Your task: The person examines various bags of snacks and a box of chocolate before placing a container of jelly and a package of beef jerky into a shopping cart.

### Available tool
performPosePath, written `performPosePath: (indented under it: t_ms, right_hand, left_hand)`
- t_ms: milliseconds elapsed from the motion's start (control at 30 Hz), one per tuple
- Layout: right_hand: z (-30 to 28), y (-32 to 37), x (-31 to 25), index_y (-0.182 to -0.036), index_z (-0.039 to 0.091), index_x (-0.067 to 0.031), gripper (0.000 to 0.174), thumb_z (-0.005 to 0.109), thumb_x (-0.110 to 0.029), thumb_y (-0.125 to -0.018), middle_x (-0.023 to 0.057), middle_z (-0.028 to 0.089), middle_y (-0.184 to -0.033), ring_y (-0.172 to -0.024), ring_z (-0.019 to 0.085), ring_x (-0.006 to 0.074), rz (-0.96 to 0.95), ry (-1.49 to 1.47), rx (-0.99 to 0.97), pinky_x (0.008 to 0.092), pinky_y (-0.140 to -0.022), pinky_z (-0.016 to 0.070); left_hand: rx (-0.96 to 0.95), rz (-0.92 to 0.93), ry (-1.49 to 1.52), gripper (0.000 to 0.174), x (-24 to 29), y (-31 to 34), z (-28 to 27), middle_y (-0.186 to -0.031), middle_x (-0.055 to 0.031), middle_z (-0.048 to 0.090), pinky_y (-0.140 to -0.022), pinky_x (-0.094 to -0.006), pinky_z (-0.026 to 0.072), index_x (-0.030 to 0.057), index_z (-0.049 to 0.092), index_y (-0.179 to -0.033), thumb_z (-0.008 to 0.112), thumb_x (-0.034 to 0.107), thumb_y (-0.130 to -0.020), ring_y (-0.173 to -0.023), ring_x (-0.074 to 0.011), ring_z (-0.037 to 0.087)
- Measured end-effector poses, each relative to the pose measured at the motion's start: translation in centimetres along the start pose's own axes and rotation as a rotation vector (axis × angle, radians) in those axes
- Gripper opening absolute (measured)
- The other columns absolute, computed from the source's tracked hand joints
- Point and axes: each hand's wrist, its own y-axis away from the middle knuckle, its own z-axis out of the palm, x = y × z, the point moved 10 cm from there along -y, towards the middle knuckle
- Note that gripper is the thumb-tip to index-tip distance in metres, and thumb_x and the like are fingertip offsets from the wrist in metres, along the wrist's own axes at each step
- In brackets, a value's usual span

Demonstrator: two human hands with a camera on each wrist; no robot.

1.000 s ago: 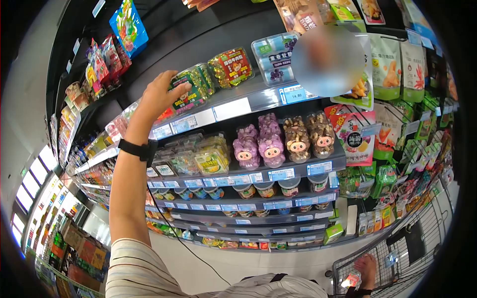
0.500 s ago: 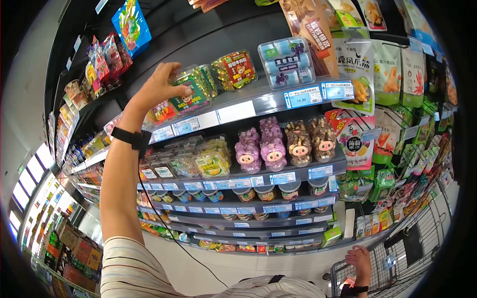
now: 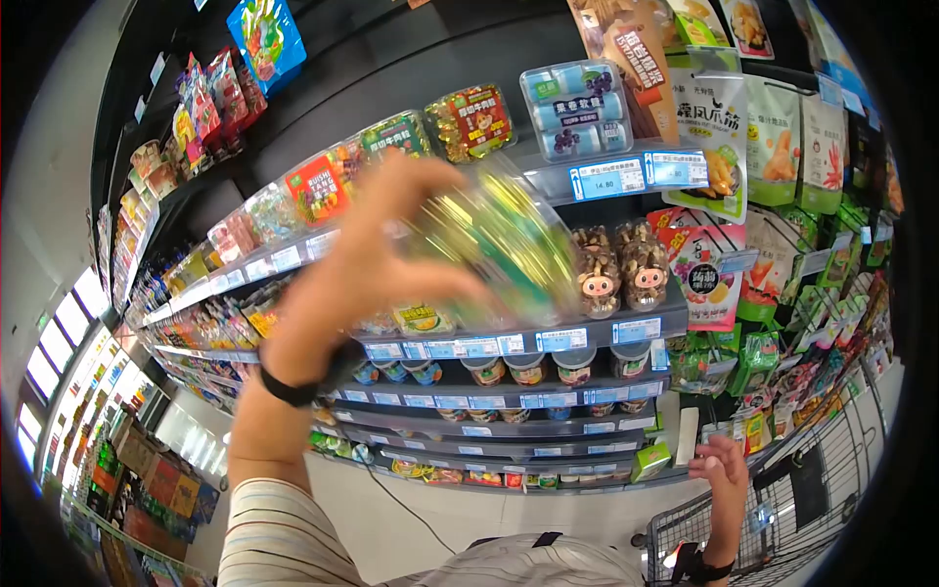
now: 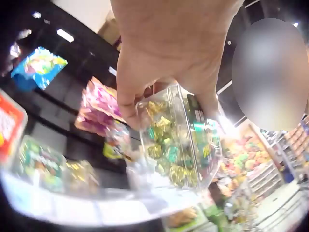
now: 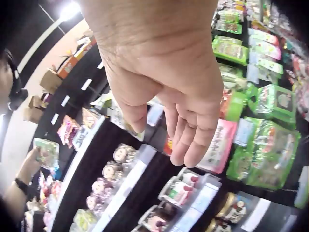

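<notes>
My left hand (image 3: 337,279) grips a clear plastic box of gold- and green-wrapped pieces (image 3: 509,245), held out in front of the shelves and blurred in the head view. Thumb and fingers clasp the box from above in the left wrist view, where gold and green wrappers (image 4: 164,145) show through its side and a dark green label (image 4: 205,133) faces right. Similar boxes, one with a green label (image 3: 396,137) and one with a red label (image 3: 479,122), stand on the upper shelf. Low on the right, my right hand (image 3: 724,470) is raised with fingers loosely bent, holding nothing.
Purple-and-white fruit-roll boxes (image 3: 577,108) stand on the upper shelf, with brown figure-shaped jars (image 3: 599,284) and lidded cups (image 3: 523,370) below. Hanging snack bags (image 3: 719,147) line the right. A wire shopping cart (image 3: 675,528) stands near my right hand.
My left hand has taken the box from the upper shelf and brought it right and closer to me. My right hand has risen from beside the cart.
</notes>
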Motion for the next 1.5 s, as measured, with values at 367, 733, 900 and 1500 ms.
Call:
performPosePath:
  t_ms: [367,733,900,1500]
  right_hand:
    - [5.7,3.2,0.1,-0.132,0.047,0.0037,0.063,0.077,-0.010,-0.079,0.0143,0.063,-0.120,-0.106,0.065,0.0203,-0.037,0.076,-0.246,0.0362,-0.095,0.0528]
    - [-27.3,5.7,13.9,-0.138,0.053,0.0014,0.059,0.064,-0.042,-0.098,0.0137,0.064,-0.125,-0.105,0.067,0.0252,0.116,-0.161,0.521,0.0406,-0.089,0.0570]
    - [-36.0,10.5,28.2,-0.134,0.056,-0.0060,0.058,0.070,-0.045,-0.094,0.0078,0.064,-0.124,-0.101,0.067,0.0230,0.433,-0.330,0.658,0.0385,-0.087,0.0568]
    - [-32.3,23.4,49.2,-0.102,0.065,-0.0046,0.017,0.063,-0.019,-0.095,0.0136,0.070,-0.083,-0.079,0.070,0.0280,1.253,0.070,0.532,0.0421,-0.063,0.0539]
  left_hand:
    - [-0.679,-0.139,0.622,0.079,11.2,7.8,31.3,-0.120,-0.0216,0.049,-0.095,-0.0472,0.0472,-0.0018,0.051,-0.130,0.082,0.048,-0.078,-0.116,-0.0407,0.053]
    - [-0.425,-0.360,0.588,0.059,7.0,9.1,30.6,-0.129,-0.0149,0.061,-0.103,-0.0408,0.0469,0.0018,0.055,-0.139,0.074,0.018,-0.086,-0.119,-0.0277,0.061]
    - [-0.399,-0.527,0.605,0.055,3.9,11.5,28.5,-0.142,-0.0185,0.056,-0.110,-0.0400,0.0412,-0.0007,0.046,-0.146,0.063,0.020,-0.099,-0.129,-0.0280,0.057]
    - [-0.310,-0.598,0.337,0.053,0.1,12.2,21.7,-0.147,-0.0156,0.053,-0.110,-0.0381,0.0418,-0.0006,0.046,-0.147,0.060,0.025,-0.103,-0.131,-0.0263,0.056]
